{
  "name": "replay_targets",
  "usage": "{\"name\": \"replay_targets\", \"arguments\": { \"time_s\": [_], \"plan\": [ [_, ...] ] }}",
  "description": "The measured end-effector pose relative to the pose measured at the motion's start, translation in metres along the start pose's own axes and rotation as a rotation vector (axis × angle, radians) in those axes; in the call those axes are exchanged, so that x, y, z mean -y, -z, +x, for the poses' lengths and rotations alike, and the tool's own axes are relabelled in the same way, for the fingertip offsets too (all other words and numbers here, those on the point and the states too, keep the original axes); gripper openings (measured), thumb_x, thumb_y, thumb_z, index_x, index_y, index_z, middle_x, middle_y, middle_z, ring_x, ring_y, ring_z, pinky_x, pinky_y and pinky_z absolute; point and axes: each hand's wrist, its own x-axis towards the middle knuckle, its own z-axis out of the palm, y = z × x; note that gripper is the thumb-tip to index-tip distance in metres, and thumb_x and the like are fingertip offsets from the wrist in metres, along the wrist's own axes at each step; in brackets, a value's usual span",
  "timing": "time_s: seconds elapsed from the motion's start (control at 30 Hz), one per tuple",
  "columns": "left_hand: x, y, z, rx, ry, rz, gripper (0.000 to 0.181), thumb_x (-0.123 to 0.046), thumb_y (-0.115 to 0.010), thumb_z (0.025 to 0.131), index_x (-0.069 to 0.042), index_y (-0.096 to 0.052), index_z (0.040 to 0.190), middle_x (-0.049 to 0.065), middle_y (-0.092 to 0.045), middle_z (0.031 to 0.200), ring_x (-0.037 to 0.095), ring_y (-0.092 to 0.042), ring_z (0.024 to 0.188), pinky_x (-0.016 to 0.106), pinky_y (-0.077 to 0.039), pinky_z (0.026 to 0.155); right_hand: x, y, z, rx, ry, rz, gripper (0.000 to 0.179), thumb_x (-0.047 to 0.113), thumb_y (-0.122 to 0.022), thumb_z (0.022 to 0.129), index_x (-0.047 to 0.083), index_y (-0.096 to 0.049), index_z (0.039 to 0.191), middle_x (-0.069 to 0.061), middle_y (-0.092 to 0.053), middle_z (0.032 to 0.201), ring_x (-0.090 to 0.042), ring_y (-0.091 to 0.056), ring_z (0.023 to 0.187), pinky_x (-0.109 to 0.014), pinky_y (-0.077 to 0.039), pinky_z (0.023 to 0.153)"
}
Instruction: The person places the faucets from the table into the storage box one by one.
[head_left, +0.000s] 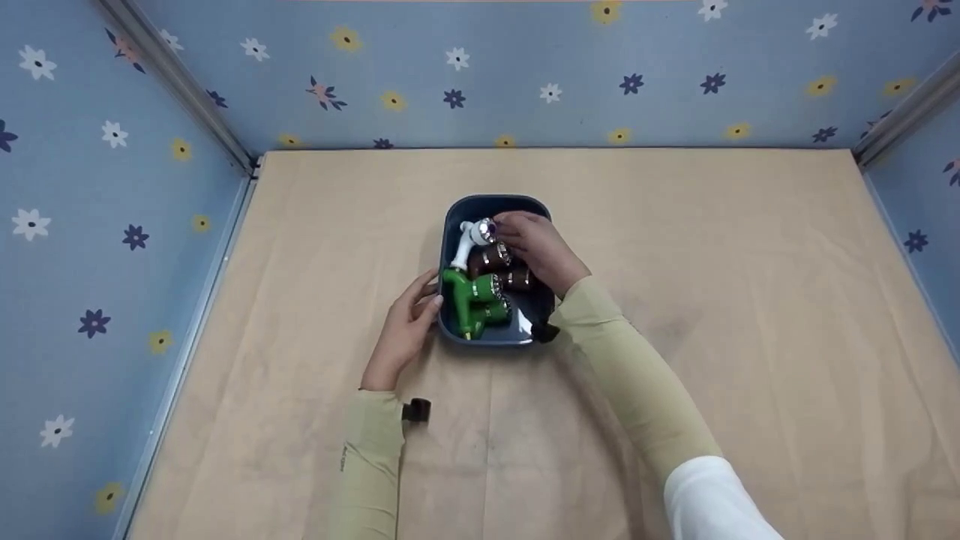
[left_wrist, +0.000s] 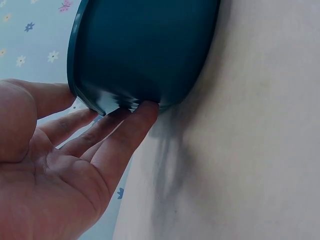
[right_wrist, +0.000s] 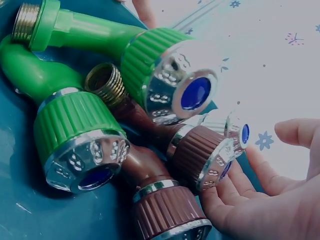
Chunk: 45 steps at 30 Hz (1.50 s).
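A dark blue bin (head_left: pixel 495 342) holds several plastic taps with ribbed knobs and chrome caps. Two are green, one green tap (right_wrist: pixel 90 120) lying beside the other; two brown, one brown tap (right_wrist: pixel 165 210) low in the right wrist view. At the far end leans a white tap (head_left: pixel 465 246). My right hand (head_left: pixel 544 247) reaches in over the right rim, fingers extended at the white tap's capped end and thumb held apart. Outside the bin, my left hand (head_left: pixel 405 326) rests nearly straight fingertips against its left wall, thumb at the rim.
The bin stands on a beige-covered table (head_left: pixel 712 247). Blue flowered panels (head_left: pixel 525 75) rise behind it and at both sides. A small dark wrist mount (head_left: pixel 417 409) sticks out from the left sleeve, another (head_left: pixel 545 331) from the right over the bin's near corner.
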Motion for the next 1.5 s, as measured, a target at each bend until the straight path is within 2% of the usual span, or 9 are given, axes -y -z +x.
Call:
{"name": "replay_targets", "arguments": {
  "time_s": [0.27,0.43,0.7,0.9,1.1,1.3,1.5],
  "plan": [
    [-0.001,-0.002,0.001,-0.004,0.007,0.026,0.047,-0.020,-0.052,0.101,-0.021,-0.041,0.146,0.011,-0.052,0.133,0.022,-0.054,0.118,0.040,-0.050,0.084,0.008,0.008,-0.010,0.019,0.007,0.067,0.036,0.016,-0.047,0.101,-0.007,-0.052,0.129,-0.019,-0.056,0.127,-0.028,-0.053,0.118,-0.037,-0.037,0.102],
    [-0.001,-0.001,0.001,0.000,-0.001,0.022,0.048,-0.019,-0.052,0.100,-0.019,-0.040,0.147,0.012,-0.051,0.134,0.023,-0.053,0.120,0.042,-0.050,0.085,0.011,0.013,-0.016,0.027,-0.002,0.122,0.039,0.017,-0.044,0.102,-0.007,-0.050,0.132,-0.021,-0.055,0.130,-0.030,-0.052,0.120,-0.038,-0.038,0.102],
    [0.000,0.002,-0.001,-0.008,0.006,0.023,0.048,-0.019,-0.051,0.100,-0.018,-0.040,0.147,0.013,-0.050,0.135,0.024,-0.054,0.118,0.040,-0.050,0.084,0.013,0.021,-0.033,0.103,-0.020,0.189,0.045,0.020,-0.042,0.102,-0.007,-0.042,0.137,-0.021,-0.051,0.134,-0.031,-0.050,0.123,-0.041,-0.038,0.102],
    [-0.001,0.001,0.000,-0.008,0.003,0.033,0.048,-0.020,-0.051,0.101,-0.018,-0.039,0.147,0.012,-0.051,0.134,0.022,-0.055,0.117,0.038,-0.050,0.084,0.011,0.032,-0.048,0.150,0.012,0.211,0.047,0.021,-0.043,0.102,-0.008,-0.039,0.138,-0.023,-0.045,0.139,-0.036,-0.042,0.129,-0.041,-0.038,0.102],
    [-0.002,-0.002,0.002,0.011,0.010,0.035,0.048,-0.021,-0.050,0.101,-0.022,-0.038,0.147,0.009,-0.050,0.135,0.020,-0.053,0.119,0.039,-0.049,0.088,0.008,0.044,-0.068,0.175,0.057,0.255,0.041,0.020,-0.047,0.100,-0.006,-0.045,0.132,-0.027,-0.041,0.140,-0.039,-0.040,0.130,-0.043,-0.037,0.103],
    [-0.002,-0.002,0.002,0.025,0.020,0.109,0.049,-0.025,-0.049,0.101,-0.024,-0.036,0.149,0.011,-0.051,0.134,0.024,-0.055,0.117,0.040,-0.049,0.088,0.005,0.061,-0.091,0.189,0.093,0.280,0.039,0.018,-0.044,0.100,-0.006,-0.046,0.131,-0.030,-0.040,0.139,-0.040,-0.044,0.127,-0.045,-0.035,0.104],
    [-0.004,0.001,0.000,0.015,-0.034,0.212,0.049,-0.025,-0.048,0.102,-0.020,-0.035,0.149,0.016,-0.053,0.132,0.030,-0.058,0.112,0.041,-0.048,0.090,-0.001,0.074,-0.112,0.196,0.108,0.260,0.034,0.015,-0.041,0.100,-0.004,-0.050,0.126,-0.029,-0.046,0.134,-0.042,-0.042,0.127,-0.048,-0.034,0.104]
  ]
}}
